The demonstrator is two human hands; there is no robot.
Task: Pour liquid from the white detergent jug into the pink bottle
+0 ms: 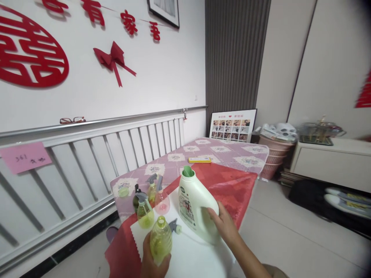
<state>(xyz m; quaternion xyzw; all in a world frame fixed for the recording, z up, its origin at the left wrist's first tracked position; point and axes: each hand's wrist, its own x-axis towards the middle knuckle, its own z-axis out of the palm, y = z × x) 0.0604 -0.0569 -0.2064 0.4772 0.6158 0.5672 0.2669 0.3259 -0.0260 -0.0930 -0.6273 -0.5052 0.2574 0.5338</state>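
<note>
In my left hand [153, 258] is a yellow-green ribbed spray bottle [161, 239] with an open neck. My right hand [223, 222] grips a large pale green detergent jug [199, 208] on its right side. The jug tilts a little to the left, and its green pour spout [188, 171] is uncovered. A grey spray head [174, 226] with a thin tube lies on the white sheet between bottle and jug. Behind my left hand stand a green spray bottle [145, 214], a pink spray bottle [162, 202], a yellow one [152, 192] and a dark bottle [135, 200].
A green cap [123, 192] lies on the purple patterned tablecloth [174, 170]. Farther back is a yellow box [199, 160]. A red cloth [228, 185] lies under the white sheet [191, 258]. The white radiator [121, 150] borders the table's left side; pink baskets [272, 158] stand at right.
</note>
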